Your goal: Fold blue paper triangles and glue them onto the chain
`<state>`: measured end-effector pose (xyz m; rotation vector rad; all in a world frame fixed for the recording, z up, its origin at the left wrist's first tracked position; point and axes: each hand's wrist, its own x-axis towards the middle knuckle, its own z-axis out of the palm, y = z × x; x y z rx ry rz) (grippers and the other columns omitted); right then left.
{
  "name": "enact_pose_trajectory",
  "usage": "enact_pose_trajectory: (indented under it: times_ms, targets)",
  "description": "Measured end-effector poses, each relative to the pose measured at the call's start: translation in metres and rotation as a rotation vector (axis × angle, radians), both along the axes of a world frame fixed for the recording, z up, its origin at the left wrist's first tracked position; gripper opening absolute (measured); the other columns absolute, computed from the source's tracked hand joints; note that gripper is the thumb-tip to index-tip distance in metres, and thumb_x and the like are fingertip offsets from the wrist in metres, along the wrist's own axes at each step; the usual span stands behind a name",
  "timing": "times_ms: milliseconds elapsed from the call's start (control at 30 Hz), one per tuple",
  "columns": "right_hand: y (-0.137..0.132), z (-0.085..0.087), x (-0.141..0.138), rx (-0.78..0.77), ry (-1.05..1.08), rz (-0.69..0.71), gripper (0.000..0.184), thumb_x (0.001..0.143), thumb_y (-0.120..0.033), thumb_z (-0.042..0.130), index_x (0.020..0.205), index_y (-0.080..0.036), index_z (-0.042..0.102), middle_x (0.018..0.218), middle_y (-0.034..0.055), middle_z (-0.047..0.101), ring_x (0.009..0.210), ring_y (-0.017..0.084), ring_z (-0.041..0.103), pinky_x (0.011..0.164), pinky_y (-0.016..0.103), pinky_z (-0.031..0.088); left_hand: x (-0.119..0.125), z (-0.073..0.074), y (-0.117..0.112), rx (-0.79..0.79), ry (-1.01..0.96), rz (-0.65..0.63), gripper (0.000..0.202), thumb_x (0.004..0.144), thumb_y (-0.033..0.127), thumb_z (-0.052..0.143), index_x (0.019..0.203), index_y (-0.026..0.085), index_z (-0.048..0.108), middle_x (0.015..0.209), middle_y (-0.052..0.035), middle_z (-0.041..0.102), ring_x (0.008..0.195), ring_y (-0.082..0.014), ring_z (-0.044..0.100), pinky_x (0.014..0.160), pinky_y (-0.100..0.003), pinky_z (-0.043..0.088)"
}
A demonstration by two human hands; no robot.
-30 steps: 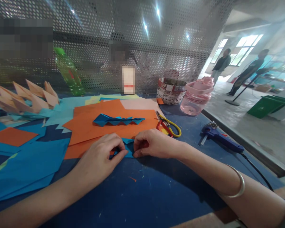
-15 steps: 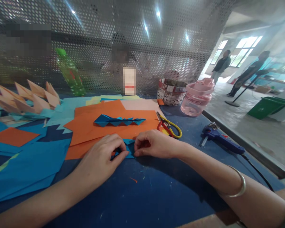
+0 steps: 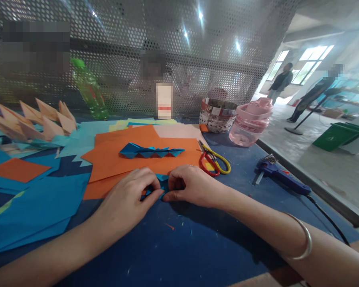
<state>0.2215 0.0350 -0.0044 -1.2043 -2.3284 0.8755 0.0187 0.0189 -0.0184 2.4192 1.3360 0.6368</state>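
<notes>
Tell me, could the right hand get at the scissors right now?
Probably yes: the scissors lie just beyond the right hand and nothing visible blocks the way, though that hand is busy with the blue paper it touches.

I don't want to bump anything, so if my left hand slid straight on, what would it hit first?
Probably your right hand, which faces your left hand across the blue paper at your fingertips, though depth there is hard to judge.
</notes>
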Motion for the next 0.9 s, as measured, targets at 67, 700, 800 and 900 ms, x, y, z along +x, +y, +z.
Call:
enact_pose_trajectory:
  times_ms: [67,700,800,900]
  targets:
    - [0.000,0.000,0.000,0.004,-0.006,0.003,0.026,0.076,-0.039,0.077,0.073,-0.017,0.064,0.066,-0.0041,0.058,0.059,0.007,0.049,0.054,0.020,0.031,0.000,0.000,0.000,0.000,-0.009,0.014,0.014,0.089,0.032,0.054,0.080,0.022,0.057,0.085,-0.0011,0.059,0.081,-0.0196,0.056,0.070,-0.032,0.044]
    - [0.000,-0.001,-0.001,0.008,0.004,-0.008,0.024,0.076,-0.035,0.077,0.072,-0.017,0.062,0.065,-0.0043,0.058,0.060,0.008,0.049,0.053,0.020,0.029,-0.003,0.015,-0.045,0.542,0.449,-0.192,0.054,0.061,-0.004,0.041,0.101,0.012,0.073,0.081,-0.0098,0.068,0.070,-0.0245,0.059,0.064,-0.037,0.046]
    - [0.000,-0.002,-0.001,0.003,0.012,-0.013,0.024,0.076,-0.036,0.077,0.072,-0.017,0.062,0.065,-0.0044,0.058,0.059,0.008,0.049,0.053,0.020,0.030,-0.003,0.014,-0.047,0.600,0.459,-0.194,0.054,0.059,0.000,0.043,0.100,0.012,0.075,0.075,-0.0101,0.066,0.067,-0.0257,0.058,0.059,-0.038,0.044]
    - [0.000,-0.003,-0.001,-0.010,0.013,-0.018,0.024,0.075,-0.034,0.078,0.072,-0.017,0.062,0.065,-0.0046,0.058,0.059,0.007,0.049,0.054,0.020,0.030,-0.002,0.013,-0.043,0.621,0.473,-0.183,0.051,0.061,0.001,0.044,0.099,0.014,0.075,0.076,-0.0101,0.066,0.071,-0.0261,0.058,0.067,-0.040,0.046]
